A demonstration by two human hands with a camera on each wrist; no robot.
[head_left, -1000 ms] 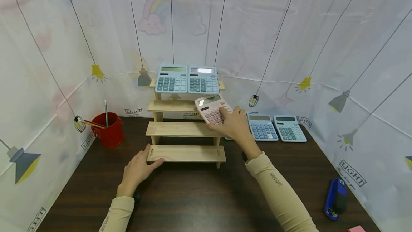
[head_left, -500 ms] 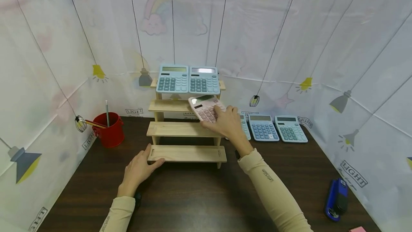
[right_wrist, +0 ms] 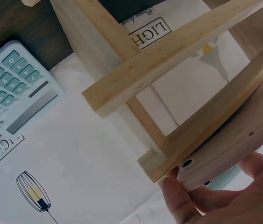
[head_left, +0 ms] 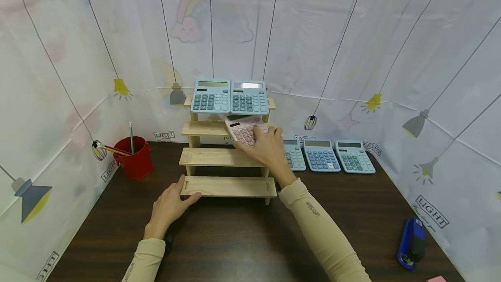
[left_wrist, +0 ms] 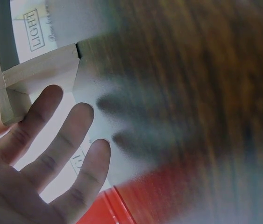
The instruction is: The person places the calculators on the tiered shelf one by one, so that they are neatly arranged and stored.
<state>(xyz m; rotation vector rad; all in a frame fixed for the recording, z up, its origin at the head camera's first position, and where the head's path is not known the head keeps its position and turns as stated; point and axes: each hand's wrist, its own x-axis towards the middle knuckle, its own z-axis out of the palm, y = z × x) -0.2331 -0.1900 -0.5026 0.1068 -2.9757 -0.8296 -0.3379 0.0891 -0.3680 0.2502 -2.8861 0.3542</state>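
Note:
A stepped wooden shelf (head_left: 228, 186) stands on the dark table. My right hand (head_left: 270, 147) grips a pink calculator (head_left: 242, 130) by its lower right part, at the second tier from the top, tilted. In the right wrist view the calculator's edge (right_wrist: 234, 140) lies along a shelf board, thumb and fingers around its end. Below left, my left hand (head_left: 167, 208) rests at the left end of the lowest board, fingers extended; the left wrist view shows these fingers (left_wrist: 59, 149) spread beside the wood (left_wrist: 42, 65). Two light blue calculators (head_left: 210, 95) stand side by side on the top tier.
Right of the shelf, several blue and teal calculators (head_left: 322, 156) lie in a row by the back wall. A red bucket (head_left: 135, 162) with pencils stands at left. A blue stapler (head_left: 411, 243) and a partly cut-off pink item (head_left: 436, 279) lie at right.
My right hand has carried the pink calculator left and slightly back, onto or just over the second tier. More of the calculator row shows behind the arm. The left hand stays put.

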